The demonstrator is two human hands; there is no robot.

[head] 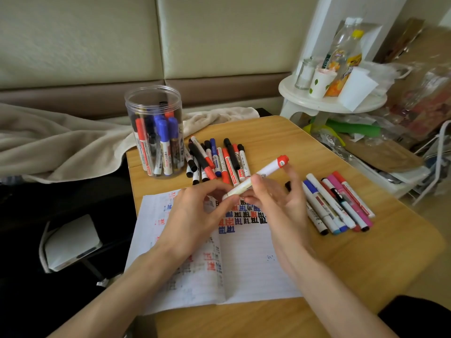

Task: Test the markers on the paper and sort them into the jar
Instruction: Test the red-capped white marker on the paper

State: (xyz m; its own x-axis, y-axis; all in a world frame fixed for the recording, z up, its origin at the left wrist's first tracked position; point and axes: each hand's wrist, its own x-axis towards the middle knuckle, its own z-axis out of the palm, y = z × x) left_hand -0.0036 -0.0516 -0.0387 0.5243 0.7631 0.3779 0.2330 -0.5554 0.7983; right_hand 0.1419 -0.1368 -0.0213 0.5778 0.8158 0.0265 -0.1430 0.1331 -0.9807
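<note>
A white marker with a red cap (264,172) hangs slanted above the paper, cap end up and to the right. My left hand (195,215) pinches its lower end and my right hand (275,203) grips its middle. The lined paper (246,269) under them carries rows of red, blue and black test marks. A clear plastic jar (154,130) with several markers standing inside sits at the table's far left corner. One pile of markers (217,158) lies beside the jar, and a second pile (339,203) lies to the right of the paper.
The wooden table (353,264) ends close on the left and right. A beige blanket (48,142) lies behind the jar. A white stool (329,98) with bottles and cups stands at the far right, among bags and boxes. A white device (73,242) sits low on the left.
</note>
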